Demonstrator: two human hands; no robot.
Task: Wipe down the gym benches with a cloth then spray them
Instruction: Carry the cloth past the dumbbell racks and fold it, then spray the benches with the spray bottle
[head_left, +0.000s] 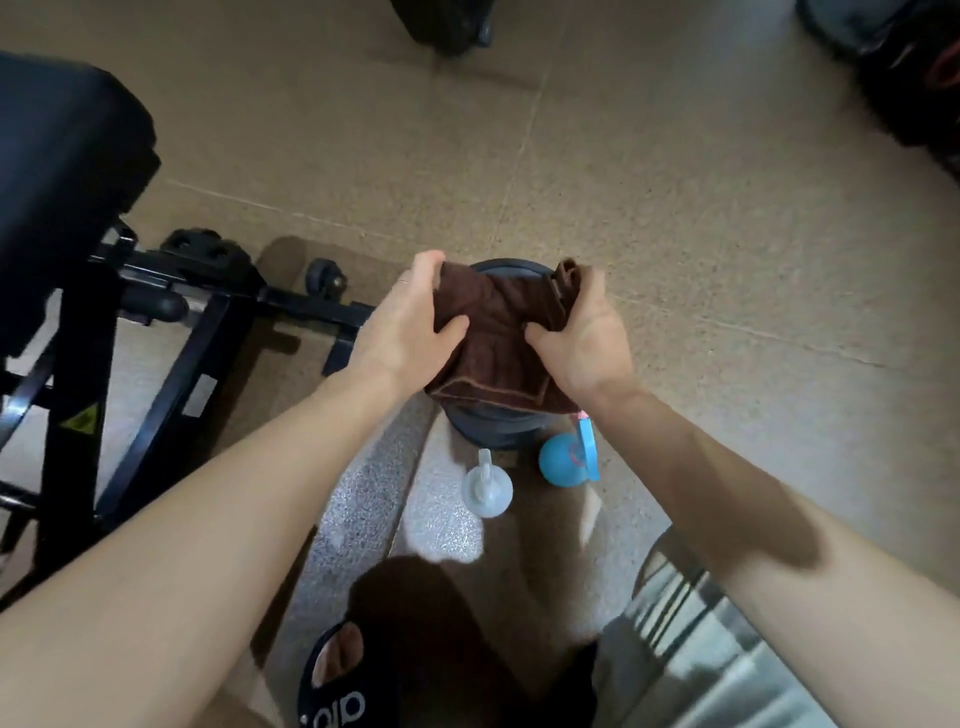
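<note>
The brown cloth (498, 338) was held in front of me over a dark round bucket (493, 426) on the floor, bunched between both hands. My left hand (410, 322) was clamped on its left end, thumb pressed into the fold; my right hand (582, 338) was clamped on the right end, a hemmed edge standing up above the fingers. I judged the step to be wringing or folding the cloth before wiping. To do it well I would have kept the cloth over the bucket so any drips fell inside, twisted the ends in opposite directions, then folded it into a flat pad.

Just beside the bucket, nearer me, stood a clear spray bottle (487, 486) and a blue spray bottle (566, 460), both untouched. The gym bench (67, 171), black and padded on a black steel frame (171, 332), stood to my left, well apart from the cloth. The floor (675, 208) was speckled tan tile with visible joints. Dark equipment at the far edges was too blurred to identify. A sandalled foot (337, 675) showed below.
</note>
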